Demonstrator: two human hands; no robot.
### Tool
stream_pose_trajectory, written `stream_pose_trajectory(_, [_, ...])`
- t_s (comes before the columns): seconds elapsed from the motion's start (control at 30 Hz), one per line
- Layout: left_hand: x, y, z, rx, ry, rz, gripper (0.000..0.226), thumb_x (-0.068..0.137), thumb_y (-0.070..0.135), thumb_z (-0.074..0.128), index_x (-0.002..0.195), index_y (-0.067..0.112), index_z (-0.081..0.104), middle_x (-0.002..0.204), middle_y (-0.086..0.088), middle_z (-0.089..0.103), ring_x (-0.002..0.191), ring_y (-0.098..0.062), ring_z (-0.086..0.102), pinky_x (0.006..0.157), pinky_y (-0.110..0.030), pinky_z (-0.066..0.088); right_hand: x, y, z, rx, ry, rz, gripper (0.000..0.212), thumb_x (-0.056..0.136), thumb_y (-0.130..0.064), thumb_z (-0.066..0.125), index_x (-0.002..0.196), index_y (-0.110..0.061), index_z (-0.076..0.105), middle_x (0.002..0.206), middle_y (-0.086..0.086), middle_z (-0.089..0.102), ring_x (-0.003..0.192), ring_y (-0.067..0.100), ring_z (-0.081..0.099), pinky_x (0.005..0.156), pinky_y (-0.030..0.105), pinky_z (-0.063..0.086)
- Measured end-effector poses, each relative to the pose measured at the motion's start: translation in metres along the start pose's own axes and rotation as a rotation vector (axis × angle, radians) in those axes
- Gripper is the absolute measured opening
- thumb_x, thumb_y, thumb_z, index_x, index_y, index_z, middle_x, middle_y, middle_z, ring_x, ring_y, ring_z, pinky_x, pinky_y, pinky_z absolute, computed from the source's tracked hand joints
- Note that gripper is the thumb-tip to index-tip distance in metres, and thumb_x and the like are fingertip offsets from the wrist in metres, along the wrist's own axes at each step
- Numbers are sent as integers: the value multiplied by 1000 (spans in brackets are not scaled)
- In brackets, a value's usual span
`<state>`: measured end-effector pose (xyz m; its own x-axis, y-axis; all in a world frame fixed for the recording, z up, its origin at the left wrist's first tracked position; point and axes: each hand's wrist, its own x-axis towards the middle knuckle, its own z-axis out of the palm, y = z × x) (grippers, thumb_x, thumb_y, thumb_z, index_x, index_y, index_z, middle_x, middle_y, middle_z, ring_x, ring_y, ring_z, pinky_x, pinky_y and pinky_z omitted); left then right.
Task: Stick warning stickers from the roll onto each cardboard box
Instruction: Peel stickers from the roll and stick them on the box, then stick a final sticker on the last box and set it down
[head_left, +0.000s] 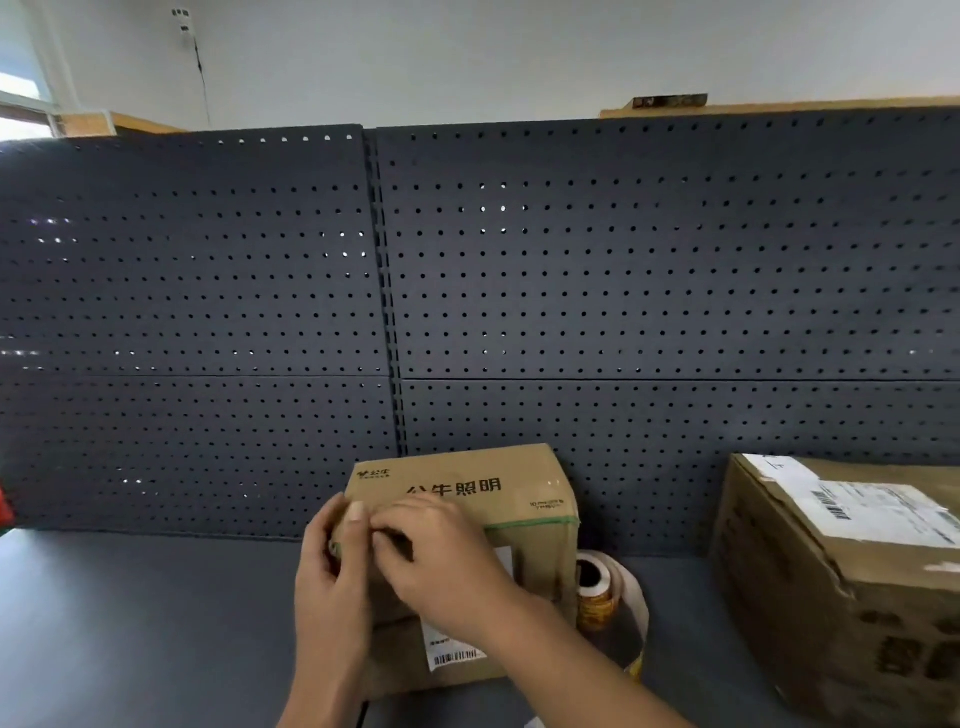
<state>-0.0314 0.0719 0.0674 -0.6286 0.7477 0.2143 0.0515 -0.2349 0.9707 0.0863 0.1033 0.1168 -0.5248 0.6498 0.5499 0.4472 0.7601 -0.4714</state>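
A small cardboard box (467, 483) with black printed characters stands at the middle of the dark table. My left hand (332, 566) grips its near left corner, thumb up on the top edge. My right hand (431, 551) lies over the box's front upper edge with its fingertips meeting the left thumb; whether a sticker sits under them is hidden. The sticker roll (597, 592), white with orange printed labels, stands just right of the box, and a strip of backing paper (636, 613) trails from it toward me. A larger cardboard box (841, 582) stands at the right.
A dark pegboard wall (467, 286) rises right behind the boxes. The grey table surface (145, 623) stretches out to the left. A white shipping label (457, 649) is on the small box's front. A red object shows at the far left edge.
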Motion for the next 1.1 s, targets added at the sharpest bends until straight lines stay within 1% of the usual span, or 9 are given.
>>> stream_pose_trajectory(0.1, [6, 3, 4, 27, -4, -9, 29, 98, 51, 61, 126, 44, 64, 119, 8, 69, 111, -13, 66, 97, -44, 55, -12, 7, -13, 91, 28, 8, 27, 103, -27, 52, 119, -20, 73, 117, -8, 71, 116, 7, 54, 105, 29, 44])
stream_pose_trajectory(0.2, [8, 8, 6, 36, -2, 15, 27, 103, 40, 59, 129, 36, 63, 118, 17, 65, 111, -1, 60, 84, -22, 47, -36, 22, -27, 20, 92, -53, 31, 101, -25, 49, 117, -16, 74, 115, -8, 71, 118, 6, 55, 103, 30, 47])
stream_pose_trajectory(0.33, [3, 8, 9, 146, 12, 177, 33, 105, 37, 57, 137, 33, 57, 137, 11, 59, 130, -11, 54, 109, -39, 47, -67, 47, -41, -43, 203, -180, 27, 94, -6, 56, 115, -8, 74, 114, -2, 70, 118, 16, 59, 98, 33, 50])
stream_pose_trajectory(0.47, [-22, 13, 18, 333, 43, 679, 29, 102, 16, 54, 130, 13, 64, 148, -3, 50, 146, -25, 40, 120, -49, 34, -91, 69, -58, -116, 135, -241, 23, 93, -3, 57, 107, -7, 74, 104, -1, 70, 97, 20, 61, 79, 31, 51])
stream_pose_trajectory(0.6, [-55, 10, 33, 308, -231, 1164, 25, 90, 0, 52, 107, 10, 67, 117, -5, 70, 114, -29, 64, 102, -44, 47, -111, 100, -68, -104, -8, -136, 20, 91, -7, 58, 98, -15, 75, 96, -7, 70, 89, 14, 64, 73, 39, 53])
stream_pose_trajectory(0.67, [-69, 4, 39, 303, -476, 1110, 20, 89, 1, 53, 98, 10, 69, 100, 0, 71, 94, -21, 65, 83, -36, 52, -119, 108, -72, -108, -68, -100, 21, 90, -8, 58, 94, -20, 74, 90, -13, 65, 84, 9, 61, 78, 34, 51])
stream_pose_trajectory(0.77, [-90, -14, 49, 472, -739, 765, 8, 97, 21, 58, 103, 26, 60, 94, 10, 60, 82, -8, 56, 67, -31, 48, -130, 114, -79, -24, -243, -5, 19, 88, -6, 53, 85, -20, 65, 85, -15, 56, 83, 5, 56, 76, 29, 47])
stream_pose_trajectory(0.93, [-109, -52, 65, 798, -929, 481, 44, 86, 71, 61, 108, 36, 45, 108, 18, 49, 98, -2, 49, 80, -27, 47, -149, 132, -87, -22, -485, 209, 31, 81, -10, 48, 98, -18, 72, 94, -12, 63, 92, 4, 58, 83, 21, 48])
stream_pose_trajectory(1.1, [-102, -72, 73, 880, -945, 345, 41, 87, 50, 64, 120, 39, 44, 125, 21, 57, 114, -5, 57, 91, -31, 49, -157, 139, -93, -76, -575, 281, 51, 87, -16, 54, 136, -29, 63, 128, -8, 61, 122, 2, 47, 106, 23, 43])
